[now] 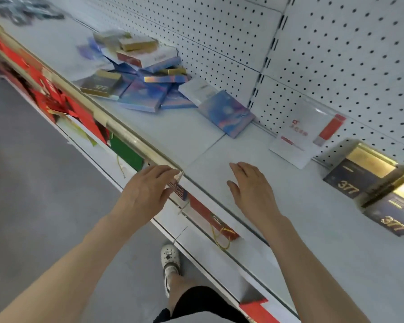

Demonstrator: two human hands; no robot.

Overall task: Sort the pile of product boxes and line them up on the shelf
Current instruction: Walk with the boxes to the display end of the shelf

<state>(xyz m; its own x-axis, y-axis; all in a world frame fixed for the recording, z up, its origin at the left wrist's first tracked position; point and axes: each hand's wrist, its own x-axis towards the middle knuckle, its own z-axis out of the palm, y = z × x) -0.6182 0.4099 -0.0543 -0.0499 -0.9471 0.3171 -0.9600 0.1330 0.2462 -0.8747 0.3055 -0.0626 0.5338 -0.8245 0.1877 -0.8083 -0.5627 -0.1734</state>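
Neither grip holds anything: the left hand [145,192] lies loose-fingered at the gold front rail [117,127], and the right hand [252,190] hovers flat over the shelf [196,141]; the pile of product boxes [138,73] sits jumbled well to the left, near the pegboard [336,54]; two 377 boxes [357,176] stand side by side at the right, seemingly the row's start; a blue box [226,113] lies between.
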